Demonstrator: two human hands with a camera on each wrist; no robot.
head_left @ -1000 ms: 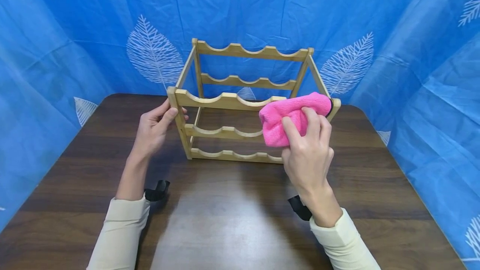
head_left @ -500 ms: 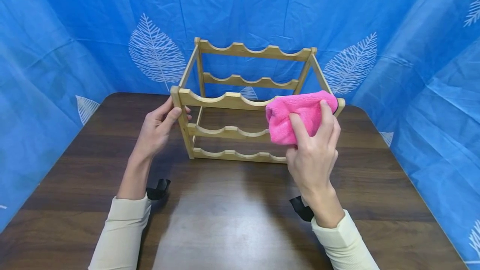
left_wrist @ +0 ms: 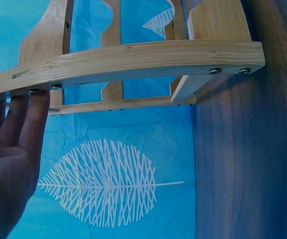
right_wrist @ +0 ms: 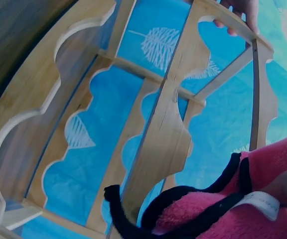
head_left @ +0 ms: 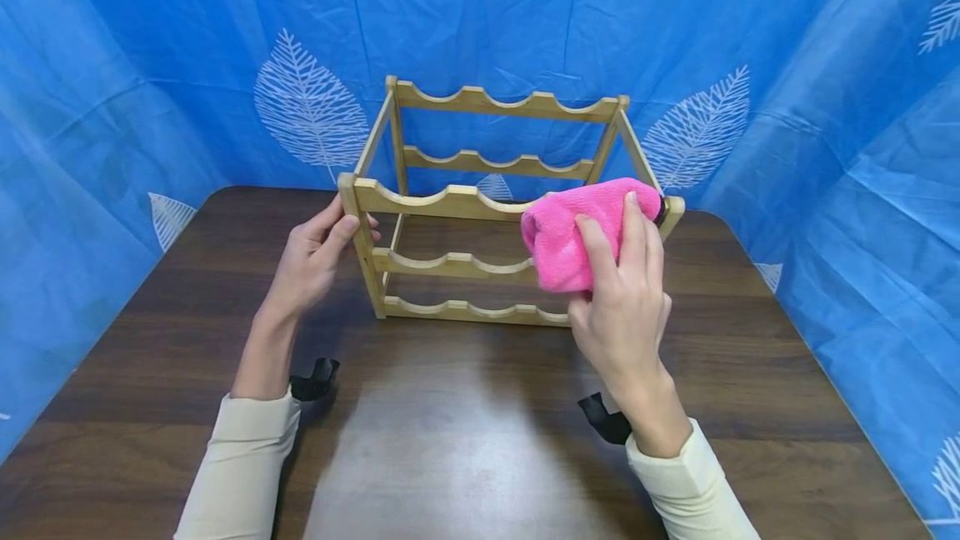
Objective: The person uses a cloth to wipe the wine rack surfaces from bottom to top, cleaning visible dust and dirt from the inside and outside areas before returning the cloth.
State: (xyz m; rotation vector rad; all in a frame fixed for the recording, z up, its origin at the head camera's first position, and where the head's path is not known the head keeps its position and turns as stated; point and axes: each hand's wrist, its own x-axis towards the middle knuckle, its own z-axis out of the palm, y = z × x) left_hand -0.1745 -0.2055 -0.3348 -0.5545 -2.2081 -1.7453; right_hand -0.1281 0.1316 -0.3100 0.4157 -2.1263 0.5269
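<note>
A light wooden wine rack (head_left: 450,201) with scalloped rails stands upright on the table. My left hand (head_left: 307,257) grips its front left post, thumb in front and fingers behind. In the left wrist view, fingers (left_wrist: 36,119) reach up to the post's edge by the screw heads. My right hand (head_left: 626,307) holds a folded pink cloth (head_left: 573,232) against the right part of the top front rail, fingers spread over it. The cloth covers that stretch of rail. Its black trim (right_wrist: 183,194) and a white tag (right_wrist: 260,203) show in the right wrist view.
The dark wood-grain table (head_left: 450,423) reaches out in front of the rack and to both sides. A blue curtain (head_left: 510,15) with white leaf prints hangs right behind the rack and along the sides. Black straps (head_left: 315,380) hang at both wrists.
My right hand and the cloth shifted slightly right along the top front rail, then back left. The left hand keeps its hold on the post, and the rack stays in place.
</note>
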